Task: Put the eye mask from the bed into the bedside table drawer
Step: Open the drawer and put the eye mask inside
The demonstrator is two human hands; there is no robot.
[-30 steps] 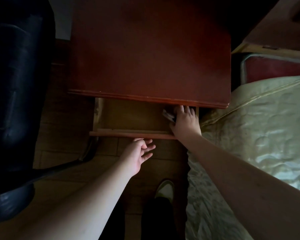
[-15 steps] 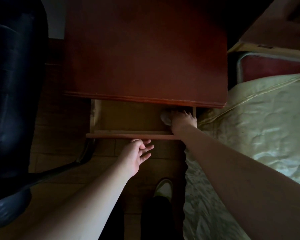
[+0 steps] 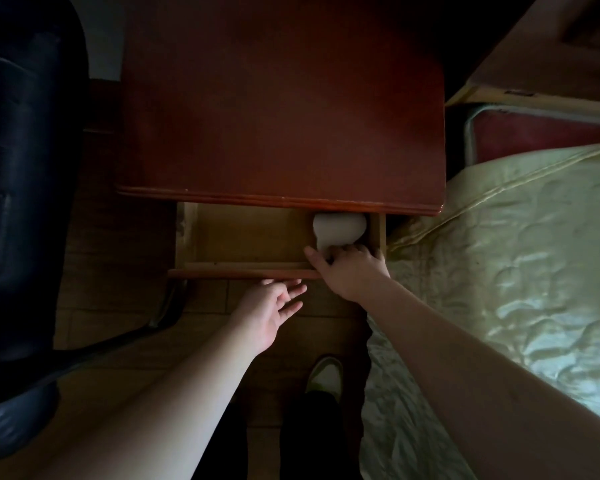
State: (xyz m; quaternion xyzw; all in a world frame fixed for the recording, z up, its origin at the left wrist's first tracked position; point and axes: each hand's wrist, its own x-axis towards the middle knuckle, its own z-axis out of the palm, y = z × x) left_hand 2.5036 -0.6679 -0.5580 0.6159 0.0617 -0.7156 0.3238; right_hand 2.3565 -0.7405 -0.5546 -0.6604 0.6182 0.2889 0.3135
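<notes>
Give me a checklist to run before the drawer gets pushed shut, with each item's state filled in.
1. Eye mask lies inside the drawer, at its right end: ok.
2. Right hand clear of the drawer: not ok, its fingers rest over the front edge at the mask.
3. Mask released: cannot tell, the fingertips meet its near edge.
4. Mask low enough to pass under the bedside table top: cannot tell, its far part is already hidden beneath.
5. Left hand ready to push: ok, open just below the drawer front.
6. Drawer otherwise unobstructed: ok, nothing else shows inside.
</notes>
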